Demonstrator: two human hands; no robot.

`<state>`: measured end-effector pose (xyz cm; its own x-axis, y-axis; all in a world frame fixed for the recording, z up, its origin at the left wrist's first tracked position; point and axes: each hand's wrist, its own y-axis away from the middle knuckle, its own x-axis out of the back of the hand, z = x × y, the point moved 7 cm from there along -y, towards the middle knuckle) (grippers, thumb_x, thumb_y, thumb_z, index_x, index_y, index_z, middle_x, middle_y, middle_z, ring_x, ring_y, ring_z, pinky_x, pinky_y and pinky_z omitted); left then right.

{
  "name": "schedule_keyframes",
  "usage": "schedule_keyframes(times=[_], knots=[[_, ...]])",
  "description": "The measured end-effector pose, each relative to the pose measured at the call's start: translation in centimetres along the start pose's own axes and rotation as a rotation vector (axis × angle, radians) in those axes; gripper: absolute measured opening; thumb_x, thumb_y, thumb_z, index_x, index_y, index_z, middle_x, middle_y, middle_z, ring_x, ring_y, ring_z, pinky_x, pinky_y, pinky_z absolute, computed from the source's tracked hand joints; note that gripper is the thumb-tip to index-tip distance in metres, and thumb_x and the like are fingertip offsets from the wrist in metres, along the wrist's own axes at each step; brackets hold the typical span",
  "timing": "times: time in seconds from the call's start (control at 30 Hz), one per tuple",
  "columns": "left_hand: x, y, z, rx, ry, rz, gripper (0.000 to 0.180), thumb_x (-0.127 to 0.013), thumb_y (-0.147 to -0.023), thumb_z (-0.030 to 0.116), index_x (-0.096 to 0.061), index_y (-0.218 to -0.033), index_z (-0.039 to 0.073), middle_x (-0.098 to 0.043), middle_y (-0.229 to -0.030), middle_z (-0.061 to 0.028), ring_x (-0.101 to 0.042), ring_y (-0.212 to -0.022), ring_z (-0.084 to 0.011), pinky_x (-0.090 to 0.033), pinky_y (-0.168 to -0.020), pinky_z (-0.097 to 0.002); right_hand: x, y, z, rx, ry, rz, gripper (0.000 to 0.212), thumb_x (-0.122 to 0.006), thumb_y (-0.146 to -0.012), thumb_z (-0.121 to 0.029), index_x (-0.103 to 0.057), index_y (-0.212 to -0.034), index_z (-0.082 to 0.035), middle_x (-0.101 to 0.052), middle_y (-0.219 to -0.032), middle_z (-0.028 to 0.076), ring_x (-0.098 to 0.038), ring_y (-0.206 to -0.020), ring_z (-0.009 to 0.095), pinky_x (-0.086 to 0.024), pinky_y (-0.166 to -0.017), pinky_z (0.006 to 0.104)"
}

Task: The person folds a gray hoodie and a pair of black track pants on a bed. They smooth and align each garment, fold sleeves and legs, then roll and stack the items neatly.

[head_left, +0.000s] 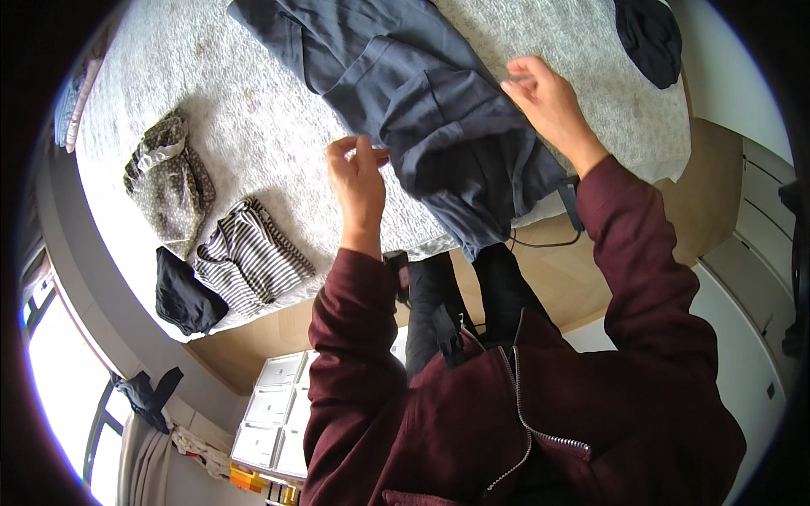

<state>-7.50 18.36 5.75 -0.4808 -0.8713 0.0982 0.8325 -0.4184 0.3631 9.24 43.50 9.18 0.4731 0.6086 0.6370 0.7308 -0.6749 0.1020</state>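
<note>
A dark blue-grey garment (pixel 439 126) stretches across the bed, rumpled toward its near end, which hangs over the bed's front edge. Its exact kind is hard to make out; a seam or band crosses its middle. My left hand (pixel 359 181) hovers at its left edge, fingers loosely bent and apart, with the fingertips close to the cloth. On the other side, my right hand (pixel 548 105) is just off the right edge, thumb and fingers bent with a gap between them. I see no cloth gripped in either hand.
On the bed (pixel 270 126) at left lie a patterned grey garment (pixel 173 181), a folded striped top (pixel 253 257) and a black bundle (pixel 187 291). A black item (pixel 648 38) rests far right. White drawers (pixel 270 405) stand lower left; a dark cable (pixel 544 244) hangs near my legs.
</note>
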Motion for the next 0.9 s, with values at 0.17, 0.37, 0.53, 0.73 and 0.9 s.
schedule_keyframes(times=[0.17, 0.37, 0.53, 0.73, 0.9], knots=[[1.7, 4.3, -2.9, 0.045, -0.195, -0.066, 0.023, -0.061, -0.095, 0.008, -0.052, -0.114, -0.002, -0.061, -0.097, -0.0133, -0.063, -0.080, -0.0170, -0.052, -0.070, -0.0286, 1.2, 4.6, 3.5, -0.198, -0.090, 0.040, 0.028, -0.068, -0.093, -0.014, -0.060, -0.118, -0.003, -0.067, -0.105, 0.009, -0.064, -0.088, 0.014, -0.054, -0.078, 0.0277], [-2.2, 6.0, 1.0, -0.522, -0.631, -0.038, 0.058, -0.072, -0.080, 0.002, -0.053, -0.134, 0.008, -0.053, -0.110, -0.0111, -0.058, -0.084, -0.0224, -0.050, -0.071, -0.0347, -0.6, 5.4, -2.1, 0.396, 0.330, 0.051, 0.042, -0.076, -0.073, -0.002, -0.066, -0.113, -0.011, -0.063, -0.104, 0.007, -0.060, -0.097, 0.028, -0.050, -0.083, 0.0362], [-4.7, 8.1, 1.0, -0.878, -0.972, -0.259, 0.042, -0.067, -0.072, 0.002, -0.070, -0.112, 0.017, -0.057, -0.099, -0.0082, -0.057, -0.091, -0.0271, -0.047, -0.078, -0.0404, -1.4, 5.4, -0.8, 0.524, 0.513, -0.038, 0.025, -0.061, -0.077, -0.001, -0.067, -0.097, -0.013, -0.060, -0.095, 0.001, -0.058, -0.095, 0.022, -0.048, -0.079, 0.0320], [-3.2, 10.3, -0.6, -0.759, -1.011, -0.515, 0.049, -0.059, -0.078, 0.003, -0.058, -0.127, 0.000, -0.057, -0.129, -0.0136, -0.055, -0.112, -0.0326, -0.042, -0.098, -0.0445, 1.3, 7.7, -0.3, 0.602, 0.527, -0.156, 0.027, -0.059, -0.079, -0.002, -0.067, -0.105, -0.009, -0.063, -0.110, 0.004, -0.059, -0.109, 0.024, -0.049, -0.089, 0.0365], [-3.2, 12.5, -0.5, -0.891, -1.128, -0.666, 0.057, -0.051, -0.084, 0.003, -0.047, -0.141, 0.001, -0.042, -0.151, -0.0147, -0.032, -0.145, -0.0302, -0.019, -0.119, -0.0531, 2.9, 9.3, 0.2, 0.690, 0.659, -0.328, 0.050, -0.055, -0.085, -0.002, -0.052, -0.135, -0.010, -0.045, -0.147, 0.008, -0.043, -0.137, 0.025, -0.037, -0.111, 0.0440]])
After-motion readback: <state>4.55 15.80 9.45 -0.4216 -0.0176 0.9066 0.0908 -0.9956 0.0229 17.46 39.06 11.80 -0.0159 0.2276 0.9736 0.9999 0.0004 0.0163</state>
